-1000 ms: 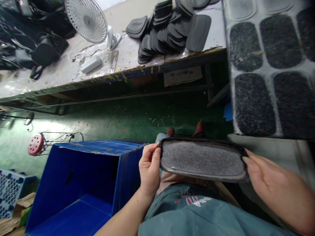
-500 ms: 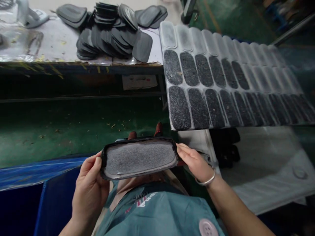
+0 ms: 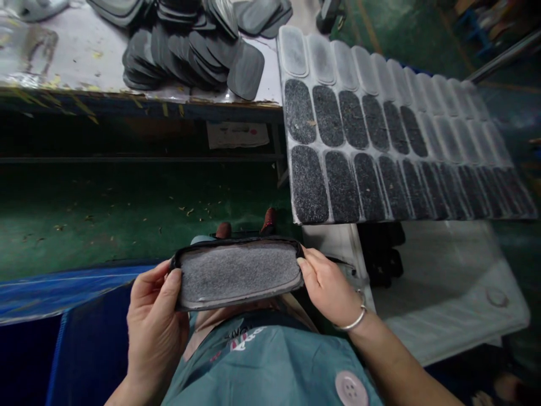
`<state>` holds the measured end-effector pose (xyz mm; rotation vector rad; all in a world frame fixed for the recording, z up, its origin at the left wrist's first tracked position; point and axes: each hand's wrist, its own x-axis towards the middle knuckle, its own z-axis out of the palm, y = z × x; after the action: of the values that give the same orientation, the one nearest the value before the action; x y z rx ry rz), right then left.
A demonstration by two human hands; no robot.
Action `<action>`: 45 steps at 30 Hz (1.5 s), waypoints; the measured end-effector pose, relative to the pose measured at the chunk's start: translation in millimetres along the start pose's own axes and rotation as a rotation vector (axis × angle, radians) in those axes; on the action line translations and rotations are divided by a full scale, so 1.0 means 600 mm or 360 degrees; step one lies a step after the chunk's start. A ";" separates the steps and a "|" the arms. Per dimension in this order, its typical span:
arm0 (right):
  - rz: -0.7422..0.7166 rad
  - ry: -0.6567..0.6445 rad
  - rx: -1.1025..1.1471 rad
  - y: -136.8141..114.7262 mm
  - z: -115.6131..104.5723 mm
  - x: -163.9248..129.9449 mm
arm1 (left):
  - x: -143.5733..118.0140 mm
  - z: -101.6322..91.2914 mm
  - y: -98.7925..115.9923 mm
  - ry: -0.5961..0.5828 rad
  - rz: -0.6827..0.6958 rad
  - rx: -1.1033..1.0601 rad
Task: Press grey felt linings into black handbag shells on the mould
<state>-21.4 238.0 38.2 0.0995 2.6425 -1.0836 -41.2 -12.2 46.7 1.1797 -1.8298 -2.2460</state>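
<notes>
Both hands clamp one grey felt pad point(image 3: 239, 273) over the lap — left hand point(image 3: 154, 324) at its left end, right hand point(image 3: 327, 287) at its right (underside hidden). Blue bin point(image 3: 51, 332) is cut off.

Grey felt pad point(image 3: 239, 273), black-rimmed

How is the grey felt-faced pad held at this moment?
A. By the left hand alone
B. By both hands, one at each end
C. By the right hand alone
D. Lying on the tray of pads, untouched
B: the left hand grips one end of the grey pad and the right hand grips the other, above the person's lap.
</notes>
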 end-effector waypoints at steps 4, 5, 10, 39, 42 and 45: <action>0.0042 0.0027 0.0164 0.008 0.004 -0.006 | 0.002 0.000 -0.006 0.0037 0.0033 -0.0053; 0.0066 -0.0013 0.0293 0.011 0.002 -0.005 | 0.004 -0.003 -0.006 0.0025 0.0025 -0.0060; 0.0153 -0.0189 0.0738 0.020 -0.005 0.003 | 0.012 -0.017 -0.003 -0.0069 -0.0027 -0.0073; 0.0082 0.0228 0.0099 0.015 0.017 0.017 | 0.045 -0.025 -0.031 -0.0284 0.0339 0.0124; 0.0137 0.0231 0.0198 0.024 0.020 0.012 | 0.046 -0.028 -0.031 -0.0292 0.0318 0.0080; 0.0220 -0.0027 0.0594 0.047 0.020 0.003 | 0.045 -0.043 -0.026 -0.0504 0.0108 -0.0108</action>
<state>-15.5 249.7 10.5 0.3406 2.3472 -1.5041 -39.7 -41.1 18.0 0.7744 -1.8371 -2.5523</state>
